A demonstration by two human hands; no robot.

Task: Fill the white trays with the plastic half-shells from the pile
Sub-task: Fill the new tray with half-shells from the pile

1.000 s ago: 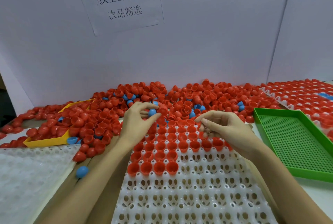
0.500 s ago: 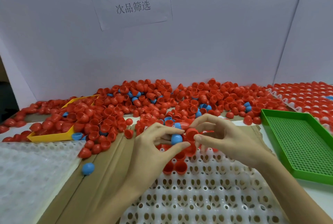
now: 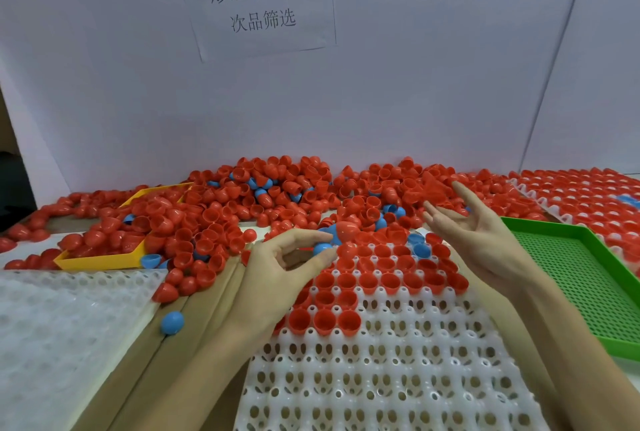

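Glossy red half-shells (image 3: 311, 198) heap along the far surface; some sit open-side up in the white tray (image 3: 381, 378). The left hand (image 3: 277, 274) pinches a blue half-shell (image 3: 322, 249); the right hand (image 3: 485, 240) is spread, empty.

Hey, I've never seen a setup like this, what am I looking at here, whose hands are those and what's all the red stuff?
This is one picture from a camera worn on a person's head, looking down at their own two bare hands; no machine is involved. A big pile of red plastic half-shells, with a few blue ones mixed in, lies along the back wall. In front is a white plastic tray with rows of sockets; its far rows already hold red shells, open side up. The left hand pinches a small blue half-shell between thumb and finger. The right hand is open, palm up, holding nothing. A green perforated tray sits to the right, a yellow tray to the left.
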